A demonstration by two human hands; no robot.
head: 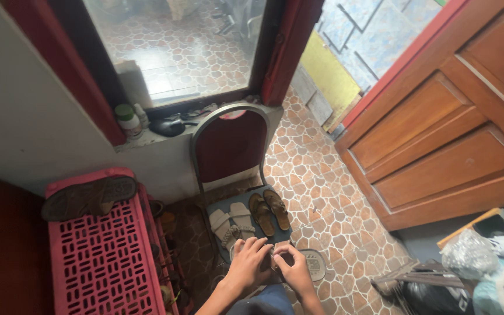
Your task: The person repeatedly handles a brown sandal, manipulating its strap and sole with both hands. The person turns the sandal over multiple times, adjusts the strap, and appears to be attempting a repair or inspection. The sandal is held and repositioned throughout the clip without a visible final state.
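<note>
A metal chair point(228, 111) with a dark red back stands under a window ledge. On its seat lie a beige pair of sandals point(231, 220) and a brown pair of sandals point(269, 211). My left hand point(249, 263) rests at the seat's front edge, fingers stretched over the heel of a beige sandal. My right hand point(294, 269) is beside it with fingers curled on the near end of a grey sandal point(315, 265) that pokes out to the right. What lies under my palms is hidden.
A pink plastic crate point(103, 256) stands at the left with a dark sandal point(88, 198) on top. Bottles point(128, 119) and a black object point(170, 126) sit on the ledge. A wooden door point(450, 134) fills the right; bags and cloths point(485, 268) pile at bottom right.
</note>
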